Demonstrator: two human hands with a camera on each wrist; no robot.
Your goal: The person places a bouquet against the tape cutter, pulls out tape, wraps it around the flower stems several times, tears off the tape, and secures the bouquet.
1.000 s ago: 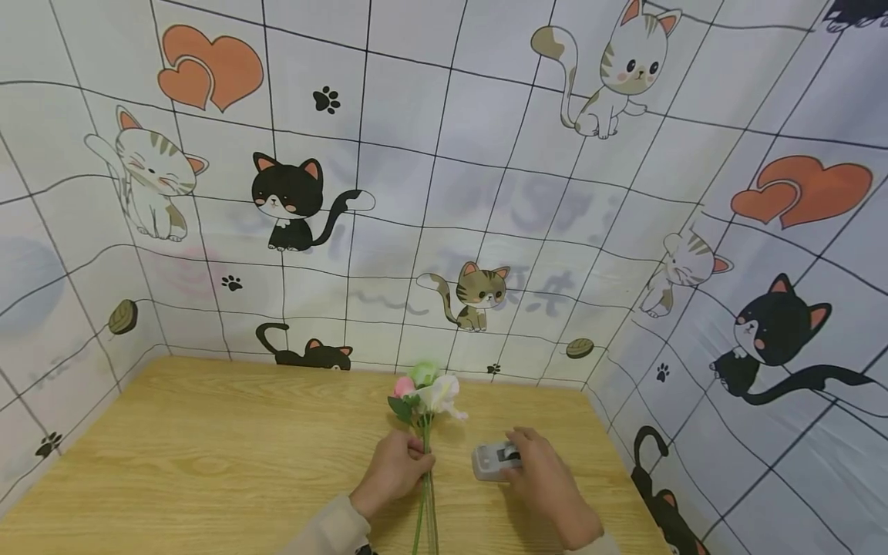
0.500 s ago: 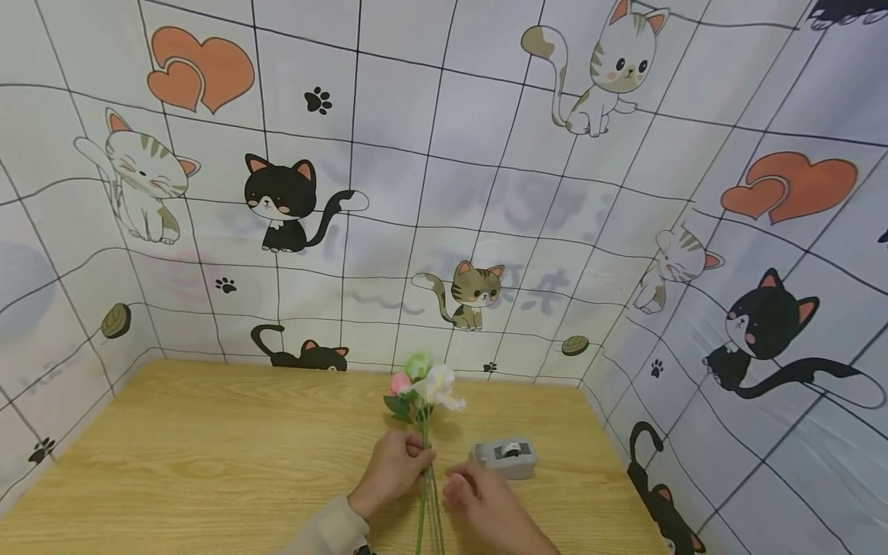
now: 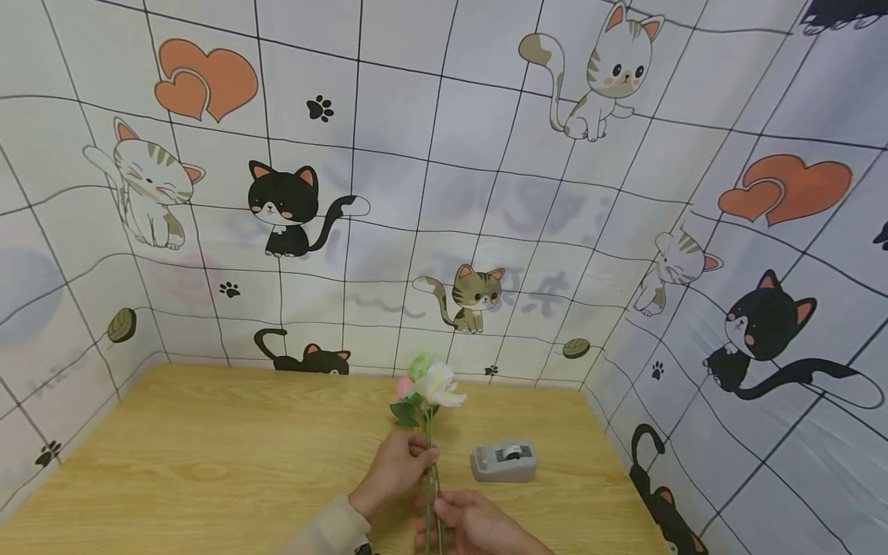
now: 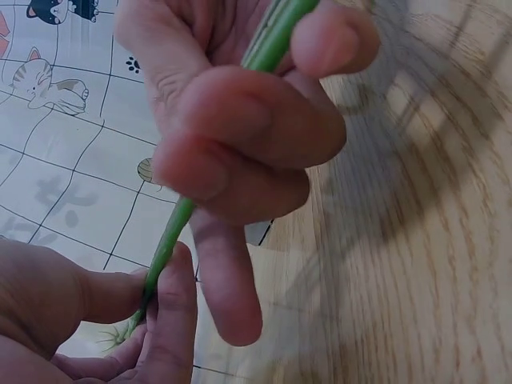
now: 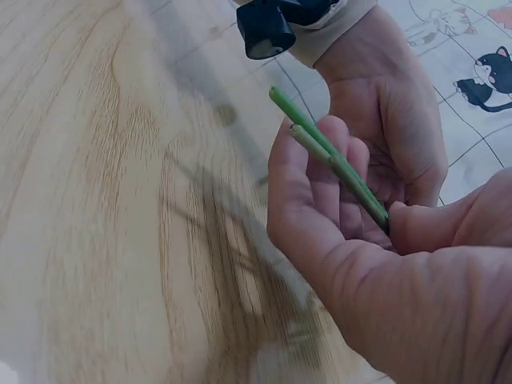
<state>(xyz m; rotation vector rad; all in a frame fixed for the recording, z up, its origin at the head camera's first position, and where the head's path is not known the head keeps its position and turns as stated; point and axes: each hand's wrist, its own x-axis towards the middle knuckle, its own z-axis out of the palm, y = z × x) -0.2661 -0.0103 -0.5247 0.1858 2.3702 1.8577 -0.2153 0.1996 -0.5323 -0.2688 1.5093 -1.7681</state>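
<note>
A small bunch of flowers (image 3: 438, 385), white, pink and green with dark green leaves, is held over the wooden table in the head view. My left hand (image 3: 394, 472) pinches the stems between thumb and fingers, just below the blooms. Lower down, my right hand (image 3: 475, 524) has its thumb and fingers round the same stems. In the left wrist view, a green stem (image 4: 170, 240) runs from the left fingers up into the right hand (image 4: 240, 128). Cut stem ends (image 5: 300, 120) stick out past the right thumb in the right wrist view.
A grey tape dispenser (image 3: 504, 461) stands on the table (image 3: 229, 455), to the right of the flowers. Behind and to the right hangs a white gridded cloth (image 3: 388, 185) printed with cats, hearts and paw marks.
My right hand has let go of the tape dispenser and moved left and down to the stems, which it now grips. The left hand keeps its hold in nearly the same place.
</note>
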